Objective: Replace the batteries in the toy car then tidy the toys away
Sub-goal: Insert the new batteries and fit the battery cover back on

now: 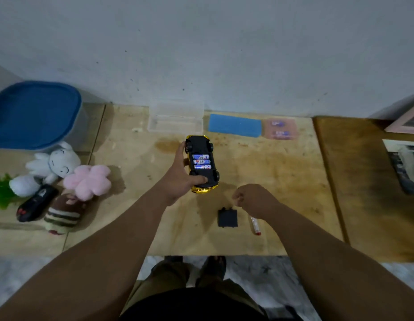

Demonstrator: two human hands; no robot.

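A gold toy car (202, 163) lies upside down in my left hand (181, 179), its black underside up. Three blue-and-white batteries (201, 161) sit side by side in the uncovered battery bay. My right hand (252, 199) hovers to the right of the car with the fingers curled in and nothing visible in them. Below it on the table lie the black battery cover (227, 218) and a small screwdriver (255, 225) with a red tip. A pink packet (280, 129) at the back holds more batteries.
A wooden table (271, 172) stands against a grey wall. At the left sit plush toys (62, 172), a black remote (37, 202) and a blue-lidded tub (34, 114). A clear plastic box (176, 120) and a blue sponge (235, 125) lie at the back. A pink frame (403, 122) is far right.
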